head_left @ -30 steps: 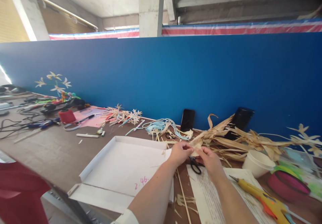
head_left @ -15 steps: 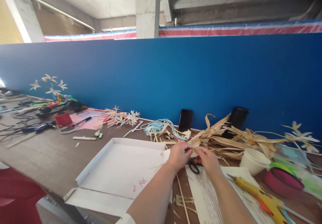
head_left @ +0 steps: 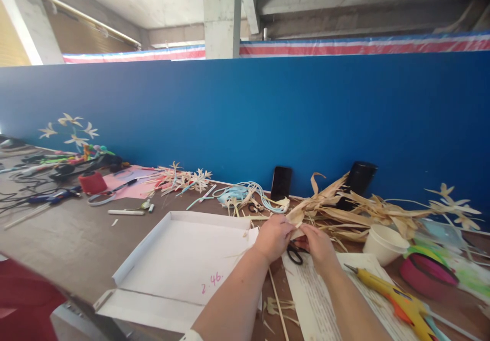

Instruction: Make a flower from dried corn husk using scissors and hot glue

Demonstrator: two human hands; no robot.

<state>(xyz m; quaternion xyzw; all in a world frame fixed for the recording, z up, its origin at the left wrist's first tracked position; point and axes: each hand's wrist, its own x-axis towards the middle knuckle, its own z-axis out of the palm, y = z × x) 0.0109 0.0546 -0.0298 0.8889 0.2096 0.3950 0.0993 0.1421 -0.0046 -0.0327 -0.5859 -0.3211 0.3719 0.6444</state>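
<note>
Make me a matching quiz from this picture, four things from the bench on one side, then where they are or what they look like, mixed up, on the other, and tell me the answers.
Things:
1. pale piece
2. glue gun
3. white box
4. scissors

Places, colours, states:
A. mostly yellow, with an orange part
B. black handle loop showing, just below the hands in the picture
C. pinched by the left hand and the right hand
D. marked with pink writing

Pairs: 1-C, 2-A, 3-D, 4-B
</note>
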